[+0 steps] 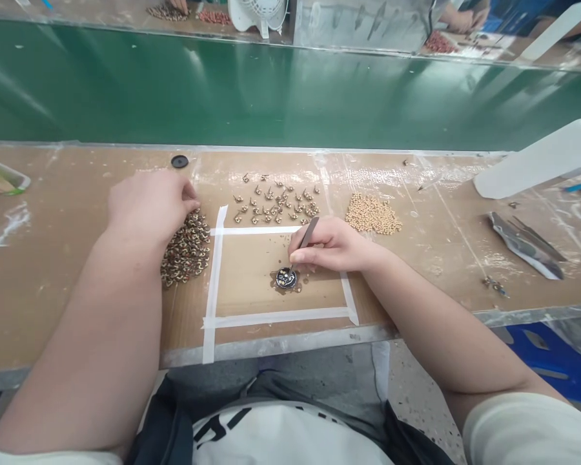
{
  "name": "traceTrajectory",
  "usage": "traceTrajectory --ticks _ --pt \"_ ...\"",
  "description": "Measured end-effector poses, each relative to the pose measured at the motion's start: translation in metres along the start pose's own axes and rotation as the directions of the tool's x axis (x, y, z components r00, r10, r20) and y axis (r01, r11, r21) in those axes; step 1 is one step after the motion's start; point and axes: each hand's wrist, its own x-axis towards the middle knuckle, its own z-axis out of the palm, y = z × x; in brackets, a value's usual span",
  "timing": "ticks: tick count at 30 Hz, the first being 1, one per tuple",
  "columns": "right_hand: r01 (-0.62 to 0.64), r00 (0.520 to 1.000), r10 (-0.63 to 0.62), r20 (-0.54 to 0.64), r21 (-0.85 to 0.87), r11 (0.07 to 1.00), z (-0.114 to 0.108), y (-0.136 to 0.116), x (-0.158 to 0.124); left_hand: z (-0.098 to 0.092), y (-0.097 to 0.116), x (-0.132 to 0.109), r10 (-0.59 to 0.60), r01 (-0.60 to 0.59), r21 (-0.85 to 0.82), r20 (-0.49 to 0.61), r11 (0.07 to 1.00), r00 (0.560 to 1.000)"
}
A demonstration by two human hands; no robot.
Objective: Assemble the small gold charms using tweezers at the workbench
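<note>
My right hand [329, 244] grips slim metal tweezers [308, 234], their tips down on a small round dark disc [286, 278] with a glossy, patterned top. That disc lies inside a square of white tape [275, 317] on the bench. My left hand [150, 203] rests at the top of a heap of small brown-and-cream pieces [186, 250], its fingertips touching the heap and partly hidden. Several small brown pieces [274, 201] lie scattered beyond the tape, and a mound of tan beads [372, 215] sits to the right of them.
A black round disc [179, 161] lies near the bench's far edge. A silvery packet [525, 245] and a white object [537, 161] are at the right, and a plastic tray [2, 174] is at the left. A green belt [271, 90] runs behind the bench.
</note>
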Motion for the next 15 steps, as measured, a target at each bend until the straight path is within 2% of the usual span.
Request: traceTrajectory --ticks 11,15 --pt "-0.002 0.998 0.006 0.056 -0.061 0.998 0.002 0.001 0.0 -0.004 0.005 -0.009 0.016 -0.019 -0.056 -0.044 0.998 0.999" --pt "-0.009 0.998 0.012 0.061 -0.049 0.999 0.003 0.002 0.0 -0.003 0.006 -0.01 0.048 -0.05 -0.027 -0.056 0.998 0.997"
